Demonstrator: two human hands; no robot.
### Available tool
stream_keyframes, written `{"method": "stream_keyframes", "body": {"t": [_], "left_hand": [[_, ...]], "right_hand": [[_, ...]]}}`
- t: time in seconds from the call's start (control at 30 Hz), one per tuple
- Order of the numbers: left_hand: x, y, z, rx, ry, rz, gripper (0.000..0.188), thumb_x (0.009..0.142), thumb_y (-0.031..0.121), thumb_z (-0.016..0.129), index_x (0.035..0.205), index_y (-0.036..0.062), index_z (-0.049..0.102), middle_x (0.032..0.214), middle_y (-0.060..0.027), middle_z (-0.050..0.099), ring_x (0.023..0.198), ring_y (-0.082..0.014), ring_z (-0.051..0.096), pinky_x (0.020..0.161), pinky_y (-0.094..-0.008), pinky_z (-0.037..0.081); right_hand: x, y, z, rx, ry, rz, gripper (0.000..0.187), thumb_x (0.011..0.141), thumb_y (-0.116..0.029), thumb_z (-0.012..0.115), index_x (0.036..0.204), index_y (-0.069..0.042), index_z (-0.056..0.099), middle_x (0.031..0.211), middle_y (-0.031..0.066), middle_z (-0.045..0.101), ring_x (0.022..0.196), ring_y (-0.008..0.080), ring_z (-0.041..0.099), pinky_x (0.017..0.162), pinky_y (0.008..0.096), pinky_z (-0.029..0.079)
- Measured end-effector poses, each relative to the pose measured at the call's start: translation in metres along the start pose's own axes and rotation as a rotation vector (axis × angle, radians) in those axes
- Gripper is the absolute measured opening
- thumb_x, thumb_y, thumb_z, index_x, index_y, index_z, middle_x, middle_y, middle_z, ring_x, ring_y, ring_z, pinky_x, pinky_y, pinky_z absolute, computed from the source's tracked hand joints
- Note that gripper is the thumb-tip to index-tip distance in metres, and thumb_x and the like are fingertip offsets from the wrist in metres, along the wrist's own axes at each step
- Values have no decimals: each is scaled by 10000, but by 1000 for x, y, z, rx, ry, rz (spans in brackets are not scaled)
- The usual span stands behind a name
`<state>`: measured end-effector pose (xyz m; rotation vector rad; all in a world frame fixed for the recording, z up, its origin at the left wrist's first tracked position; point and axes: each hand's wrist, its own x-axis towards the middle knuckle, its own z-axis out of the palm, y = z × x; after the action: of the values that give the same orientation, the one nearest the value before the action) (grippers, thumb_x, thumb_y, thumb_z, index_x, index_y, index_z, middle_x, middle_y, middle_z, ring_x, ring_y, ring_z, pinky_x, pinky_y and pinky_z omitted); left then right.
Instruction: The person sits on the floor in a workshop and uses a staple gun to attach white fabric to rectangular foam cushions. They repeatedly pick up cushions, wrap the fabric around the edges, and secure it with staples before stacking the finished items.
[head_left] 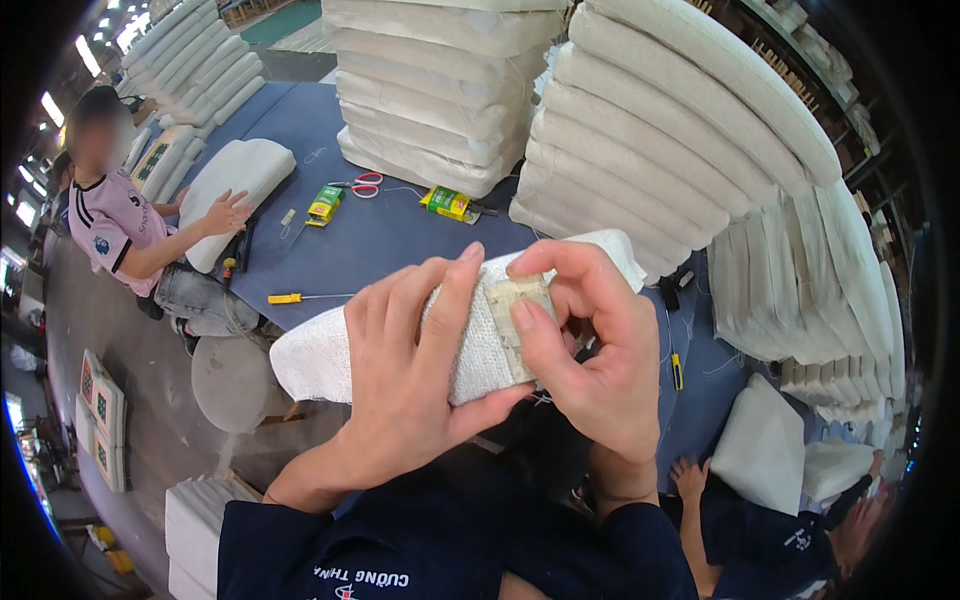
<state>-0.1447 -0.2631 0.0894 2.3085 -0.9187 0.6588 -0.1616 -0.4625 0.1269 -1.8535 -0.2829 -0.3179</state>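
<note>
The person wears a dark navy shirt [440, 545] with white lettering [378, 578] and a small red-and-white emblem [346, 592] in front. Its sleeves [252, 550] leave the left hand [400, 365] and right hand [605, 360] bare.

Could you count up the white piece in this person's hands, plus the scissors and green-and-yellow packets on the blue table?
White woven-fabric piece, in left hand and right hand: 1
Red-handled scissors: 1
Green-and-yellow flat packets: 2
Total: 4
</note>
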Motion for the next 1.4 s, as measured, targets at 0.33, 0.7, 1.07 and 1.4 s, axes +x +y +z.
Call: {"method": "stream_keyframes", "body": {"t": [0.33,0.7,1.07,1.4], "left_hand": [[16,-13,-3,33,43,-9,918,875,437,838,1614,16,495,1440,-216,557,1307,-402,549,1116,-512,393],[71,-87,-28,80,33,-138,334,1091,192,618,1418,196,688,1451,-308,547,1356,-519,545,1155,-551,439],[67,-96,-32,148,35,-178,377,1088,254,660,1464,226,647,1471,-287,514,1374,-486,522,1158,-539,432],[78,-82,-10,117,67,-55,486,1040,237,718,1511,253,603,1477,-270,502,1367,-439,508,1108,-515,421]], "right_hand": [[-6,43,20,139,434,-283,356,1068,-94,711,1398,-22,598,937,41,693,809,69,620,745,235,510],[-160,431,89,-354,520,656,424,1018,-187,730,1377,-6,594,1269,210,700,1246,335,648,1073,443,505],[-160,519,56,-22,805,1284,1114,757,-187,916,1672,-177,280,1637,320,278,1414,484,501,1152,540,516],[-157,537,-13,-133,707,1025,950,794,-109,911,1579,-31,381,1288,231,649,1216,363,678,1048,469,560]]}}
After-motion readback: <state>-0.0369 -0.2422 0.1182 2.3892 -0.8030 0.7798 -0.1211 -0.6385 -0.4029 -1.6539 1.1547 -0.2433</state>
